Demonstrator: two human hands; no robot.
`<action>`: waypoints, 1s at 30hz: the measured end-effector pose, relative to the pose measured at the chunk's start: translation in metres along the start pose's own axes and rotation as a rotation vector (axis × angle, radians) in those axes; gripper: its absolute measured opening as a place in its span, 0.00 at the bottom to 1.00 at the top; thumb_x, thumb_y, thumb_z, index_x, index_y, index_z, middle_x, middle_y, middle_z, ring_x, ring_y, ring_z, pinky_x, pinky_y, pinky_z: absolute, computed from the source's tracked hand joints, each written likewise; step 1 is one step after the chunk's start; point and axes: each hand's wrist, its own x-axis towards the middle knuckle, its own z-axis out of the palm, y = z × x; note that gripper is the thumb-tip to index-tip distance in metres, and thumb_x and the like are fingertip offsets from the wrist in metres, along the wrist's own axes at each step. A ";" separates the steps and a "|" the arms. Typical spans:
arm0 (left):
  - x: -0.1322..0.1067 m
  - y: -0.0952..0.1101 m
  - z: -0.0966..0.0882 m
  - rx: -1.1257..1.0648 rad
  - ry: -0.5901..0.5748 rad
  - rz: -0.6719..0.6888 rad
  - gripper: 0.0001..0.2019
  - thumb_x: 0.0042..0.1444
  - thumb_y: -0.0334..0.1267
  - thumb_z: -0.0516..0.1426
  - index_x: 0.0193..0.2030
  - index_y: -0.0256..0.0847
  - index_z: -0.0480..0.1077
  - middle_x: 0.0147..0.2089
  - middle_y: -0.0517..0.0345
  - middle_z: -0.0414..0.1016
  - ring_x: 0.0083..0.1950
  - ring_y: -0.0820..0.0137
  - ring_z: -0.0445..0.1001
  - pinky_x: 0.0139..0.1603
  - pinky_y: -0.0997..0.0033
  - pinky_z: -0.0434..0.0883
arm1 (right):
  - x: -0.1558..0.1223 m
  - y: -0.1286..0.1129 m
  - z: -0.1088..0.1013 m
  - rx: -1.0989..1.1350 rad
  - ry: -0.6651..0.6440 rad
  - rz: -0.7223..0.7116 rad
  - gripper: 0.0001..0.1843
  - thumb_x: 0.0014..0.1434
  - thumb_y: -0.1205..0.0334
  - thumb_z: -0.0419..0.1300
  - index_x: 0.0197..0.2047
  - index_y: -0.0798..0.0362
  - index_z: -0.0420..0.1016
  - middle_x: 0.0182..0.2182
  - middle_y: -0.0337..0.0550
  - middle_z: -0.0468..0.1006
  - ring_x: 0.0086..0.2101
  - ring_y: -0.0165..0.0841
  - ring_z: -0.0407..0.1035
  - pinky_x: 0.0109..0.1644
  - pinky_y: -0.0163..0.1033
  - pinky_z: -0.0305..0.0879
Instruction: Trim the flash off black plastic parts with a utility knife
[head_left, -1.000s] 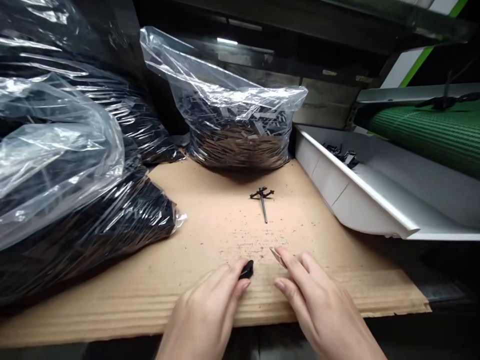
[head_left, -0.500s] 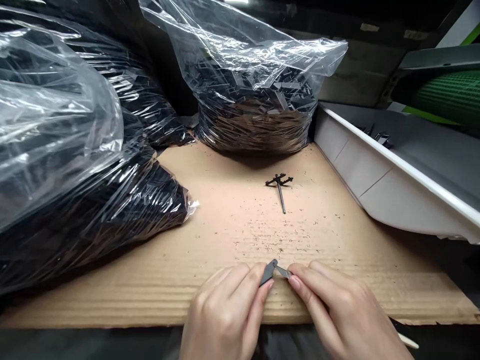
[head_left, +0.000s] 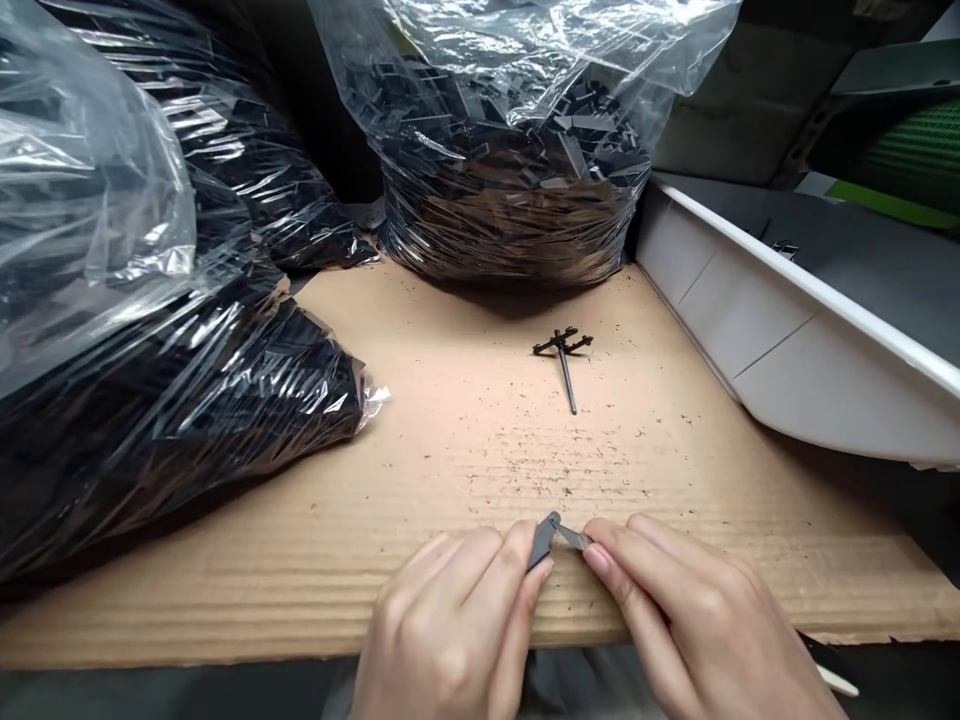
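Observation:
My left hand (head_left: pixel 450 625) and my right hand (head_left: pixel 690 620) meet at the near edge of a cardboard sheet (head_left: pixel 465 440). Between their fingertips sits a small grey plastic piece (head_left: pixel 551 535). My left fingers pinch its darker left half, and my right fingers pinch a thinner pale sliver on its right side. Both hands are closed in a pinch. Farther back on the cardboard lies a black plastic sprue (head_left: pixel 564 360) with a cross-shaped head and a thin stem.
Clear plastic bags full of small black parts stand at the left (head_left: pixel 150 330) and at the back (head_left: pixel 517 170). A white tray (head_left: pixel 795 330) with a few black parts lies to the right. Black crumbs dot the cardboard.
My hands came together, joining the dark piece and the pale sliver at the fingertips. The view shifted forward and down, so the bags appear closer.

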 end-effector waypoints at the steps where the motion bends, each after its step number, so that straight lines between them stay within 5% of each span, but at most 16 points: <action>1: 0.000 0.000 0.000 0.000 0.005 0.006 0.07 0.57 0.28 0.51 0.41 0.34 0.68 0.27 0.56 0.71 0.26 0.68 0.69 0.26 0.67 0.69 | 0.001 -0.001 0.000 -0.012 0.007 -0.004 0.11 0.62 0.64 0.46 0.31 0.48 0.65 0.22 0.35 0.69 0.22 0.30 0.67 0.23 0.34 0.58; 9: 0.004 0.002 -0.001 -0.017 0.036 0.031 0.08 0.56 0.28 0.50 0.40 0.33 0.69 0.26 0.56 0.72 0.25 0.67 0.70 0.24 0.67 0.69 | 0.008 -0.001 -0.002 -0.117 0.068 0.149 0.12 0.62 0.61 0.46 0.30 0.48 0.67 0.22 0.35 0.70 0.21 0.33 0.68 0.23 0.37 0.56; 19: 0.002 0.001 -0.004 -0.139 0.023 0.024 0.08 0.57 0.28 0.50 0.39 0.35 0.70 0.26 0.57 0.72 0.26 0.69 0.70 0.25 0.71 0.68 | 0.018 -0.009 -0.013 0.300 -0.093 0.209 0.12 0.59 0.57 0.52 0.46 0.47 0.68 0.40 0.41 0.75 0.39 0.34 0.70 0.40 0.37 0.65; 24: 0.000 0.003 -0.014 -0.369 0.012 -0.028 0.09 0.57 0.26 0.52 0.42 0.38 0.69 0.29 0.61 0.72 0.28 0.75 0.71 0.28 0.79 0.67 | 0.036 -0.025 -0.021 0.675 -0.338 0.264 0.09 0.60 0.61 0.49 0.33 0.52 0.69 0.24 0.35 0.71 0.27 0.27 0.67 0.30 0.30 0.62; 30: 0.008 0.006 -0.023 -0.554 -0.119 -0.168 0.09 0.56 0.28 0.52 0.35 0.42 0.72 0.29 0.62 0.75 0.30 0.73 0.74 0.31 0.78 0.69 | 0.034 -0.026 -0.022 1.041 -0.390 0.472 0.10 0.61 0.63 0.47 0.42 0.55 0.66 0.18 0.33 0.67 0.17 0.21 0.57 0.20 0.26 0.54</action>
